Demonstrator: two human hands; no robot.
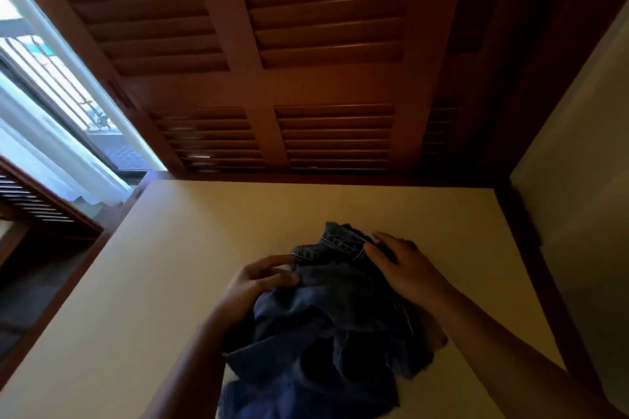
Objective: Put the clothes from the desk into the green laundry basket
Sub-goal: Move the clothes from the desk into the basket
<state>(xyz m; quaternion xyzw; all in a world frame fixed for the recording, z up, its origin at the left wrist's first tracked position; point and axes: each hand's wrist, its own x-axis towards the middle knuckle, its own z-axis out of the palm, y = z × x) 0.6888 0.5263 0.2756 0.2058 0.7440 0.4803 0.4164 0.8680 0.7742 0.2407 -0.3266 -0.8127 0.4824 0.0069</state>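
Observation:
A crumpled heap of dark blue denim clothes [326, 326] lies on the cream desk top [163, 282], right of the middle and toward the near edge. My left hand [262, 279] grips the heap's left side, with fingers curled into the fabric near a stitched waistband [326, 247]. My right hand [401, 265] lies on the upper right of the heap, its fingers bent over the waistband. Both forearms come in from the bottom of the view. No green laundry basket is in view.
Brown louvered wooden shutters [306, 61] stand along the desk's far edge. A dark wooden frame [544, 282] and a plain wall [585, 180] border the right side. At left are a bright window [51, 85] with a white curtain and a lower wooden louvered panel [34, 201].

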